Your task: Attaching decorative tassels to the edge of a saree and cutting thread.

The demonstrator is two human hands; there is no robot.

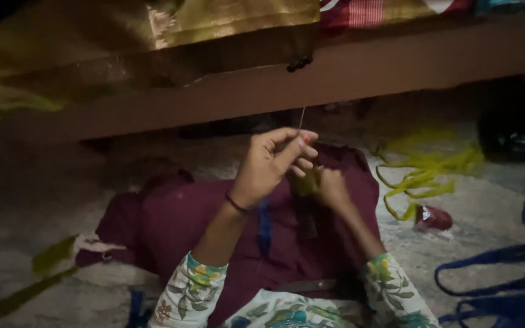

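My left hand (271, 161) pinched a needle (301, 118) upright above the maroon cloth (214, 225) on my lap. My right hand (329, 188) was closed on a yellow-green bit (305, 182) at the cloth. I judged it mid-stitch; next called for drawing the needle clear.

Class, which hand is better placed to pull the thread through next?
Left, probably: the left hand already pinches the needle, raised above the maroon cloth. The right hand is low, steadying the yellow piece.
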